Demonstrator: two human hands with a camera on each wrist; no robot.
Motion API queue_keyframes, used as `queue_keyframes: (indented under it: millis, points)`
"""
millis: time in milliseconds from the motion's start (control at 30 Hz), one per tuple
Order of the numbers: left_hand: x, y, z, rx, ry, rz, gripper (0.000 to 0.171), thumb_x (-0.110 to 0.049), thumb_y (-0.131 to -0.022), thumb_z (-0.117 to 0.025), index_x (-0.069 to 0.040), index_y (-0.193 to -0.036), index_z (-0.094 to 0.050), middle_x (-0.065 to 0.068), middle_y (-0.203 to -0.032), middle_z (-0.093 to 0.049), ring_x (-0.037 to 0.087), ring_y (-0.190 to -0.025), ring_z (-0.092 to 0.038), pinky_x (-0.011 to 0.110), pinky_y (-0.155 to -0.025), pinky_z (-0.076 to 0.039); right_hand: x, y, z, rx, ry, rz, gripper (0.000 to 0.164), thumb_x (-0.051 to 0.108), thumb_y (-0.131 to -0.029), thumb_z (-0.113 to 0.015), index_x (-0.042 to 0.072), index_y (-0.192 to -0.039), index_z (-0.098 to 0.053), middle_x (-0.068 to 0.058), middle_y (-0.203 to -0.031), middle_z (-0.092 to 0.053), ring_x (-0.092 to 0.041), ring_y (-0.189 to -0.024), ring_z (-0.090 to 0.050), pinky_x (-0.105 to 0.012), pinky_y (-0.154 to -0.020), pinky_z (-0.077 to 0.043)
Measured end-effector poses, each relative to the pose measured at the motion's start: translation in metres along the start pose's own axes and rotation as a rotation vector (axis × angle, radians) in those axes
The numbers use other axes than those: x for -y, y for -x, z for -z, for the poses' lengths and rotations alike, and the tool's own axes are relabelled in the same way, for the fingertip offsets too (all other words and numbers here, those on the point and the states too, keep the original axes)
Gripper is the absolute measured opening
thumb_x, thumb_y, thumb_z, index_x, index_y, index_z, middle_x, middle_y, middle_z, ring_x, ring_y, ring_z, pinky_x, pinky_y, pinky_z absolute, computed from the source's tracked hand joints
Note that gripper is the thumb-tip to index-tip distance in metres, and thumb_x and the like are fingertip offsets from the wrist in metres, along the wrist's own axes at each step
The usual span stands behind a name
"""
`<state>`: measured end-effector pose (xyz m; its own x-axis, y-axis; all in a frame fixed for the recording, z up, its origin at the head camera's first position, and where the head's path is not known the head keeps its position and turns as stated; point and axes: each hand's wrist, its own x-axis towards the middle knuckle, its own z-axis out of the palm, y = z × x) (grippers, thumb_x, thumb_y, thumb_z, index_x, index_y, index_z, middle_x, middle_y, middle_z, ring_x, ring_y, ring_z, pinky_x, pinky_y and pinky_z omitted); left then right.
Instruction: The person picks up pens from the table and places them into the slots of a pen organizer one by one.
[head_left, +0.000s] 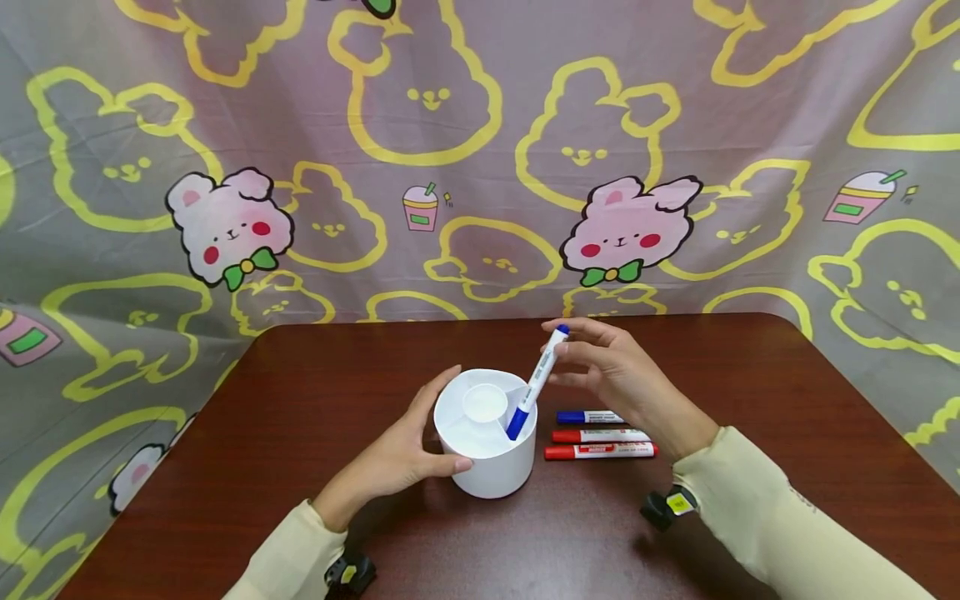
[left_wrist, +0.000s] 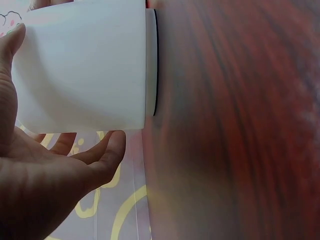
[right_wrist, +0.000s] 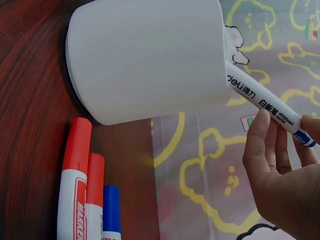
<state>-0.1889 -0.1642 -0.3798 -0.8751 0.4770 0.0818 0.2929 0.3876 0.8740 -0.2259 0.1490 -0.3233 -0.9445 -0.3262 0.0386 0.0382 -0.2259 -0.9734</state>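
Note:
A white round pen holder (head_left: 487, 475) with divided compartments stands on the table. My left hand (head_left: 405, 442) holds it from the left side, thumb on the near wall and fingers around the far side. Between the fingertips of my right hand (head_left: 622, 371) is a whiteboard marker (head_left: 542, 375), white with blue ends. It tilts, its blue cap down inside the holder's right compartment. In the right wrist view the marker (right_wrist: 262, 100) enters past the rim, and the cap is hidden by the holder's wall (right_wrist: 150, 60).
Right of the holder lie a blue-capped marker (head_left: 588, 417) and two red-capped ones, the middle marker (head_left: 600, 436) and the nearest marker (head_left: 600, 452). They lie side by side on the brown table (head_left: 337, 367). A patterned curtain (head_left: 480, 192) hangs behind the table.

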Motion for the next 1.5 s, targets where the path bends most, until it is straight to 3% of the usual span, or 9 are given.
queue_keyframes:
  millis: [167, 333, 733, 1167, 1500]
  points:
    - [0.000, 0.001, 0.000, -0.011, -0.028, -0.003, 0.113, -0.029, -0.080, -0.093, -0.038, -0.166, -0.021, 0.011, -0.166, -0.028, 0.035, -0.147, -0.039, 0.065, -0.119, -0.030, -0.003, -0.003, -0.005, 0.009, 0.040, -0.015, 0.024, 0.007, -0.102, -0.065, 0.018, -0.121, -0.073, -0.001, -0.106, -0.069, -0.018, -0.098, -0.072, -0.044, -0.092, -0.062]
    - [-0.001, 0.000, 0.000, -0.009, -0.011, -0.006, 0.111, -0.027, -0.080, -0.093, -0.036, -0.165, -0.022, 0.010, -0.166, -0.027, 0.033, -0.145, -0.041, 0.060, -0.118, -0.034, -0.006, -0.005, -0.008, 0.006, 0.070, -0.017, 0.025, 0.007, -0.101, -0.067, 0.016, -0.124, -0.072, -0.002, -0.106, -0.067, -0.019, -0.100, -0.073, -0.048, -0.094, -0.061]
    - [-0.002, 0.000, -0.001, -0.015, -0.003, -0.016, 0.111, -0.024, -0.079, -0.093, -0.028, -0.164, -0.022, 0.010, -0.166, -0.029, 0.033, -0.145, -0.041, 0.060, -0.120, -0.029, -0.016, -0.011, -0.013, 0.001, 0.124, 0.001, 0.030, 0.007, -0.100, -0.068, 0.009, -0.130, -0.069, -0.005, -0.110, -0.067, -0.017, -0.100, -0.074, -0.037, -0.093, -0.061]
    - [0.000, -0.001, -0.001, 0.006, 0.027, 0.010, 0.111, -0.025, -0.081, -0.092, -0.028, -0.164, -0.019, 0.010, -0.160, -0.040, 0.030, -0.140, -0.048, 0.056, -0.117, -0.035, -0.025, -0.011, -0.019, -0.014, 0.183, -0.031, 0.039, 0.005, -0.098, -0.068, 0.000, -0.136, -0.064, -0.003, -0.107, -0.066, -0.021, -0.100, -0.069, -0.031, -0.088, -0.061]
    - [0.001, -0.001, -0.001, -0.004, -0.004, 0.011, 0.109, -0.028, -0.080, -0.092, -0.031, -0.163, -0.021, 0.009, -0.163, -0.037, 0.033, -0.145, -0.042, 0.065, -0.121, -0.026, -0.028, -0.009, -0.020, 0.005, 0.172, -0.040, 0.029, 0.004, -0.097, -0.068, 0.006, -0.126, -0.070, -0.001, -0.117, -0.070, -0.021, -0.101, -0.068, -0.031, -0.089, -0.061]
